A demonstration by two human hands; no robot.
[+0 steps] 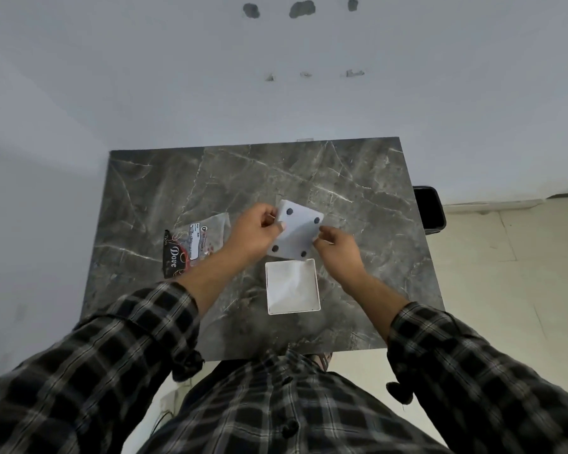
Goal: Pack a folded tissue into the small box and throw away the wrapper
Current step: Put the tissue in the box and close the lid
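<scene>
Head view: we note the left hand (254, 229) and right hand (336, 245) each pinching an edge of the white square lid with four dark dots (295, 232), just beyond the open white box (292, 286) holding tissue. Lid looks light and stiff; take edges. Printed plastic wrapper (194, 245) lies left of box on the grey marble table (358, 191).

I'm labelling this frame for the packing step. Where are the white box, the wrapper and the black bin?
white box (317, 283): head view, right wall.
wrapper (191, 247): head view, printed label near its middle.
black bin (428, 208): head view, dark inside, beside the table's right edge.
</scene>
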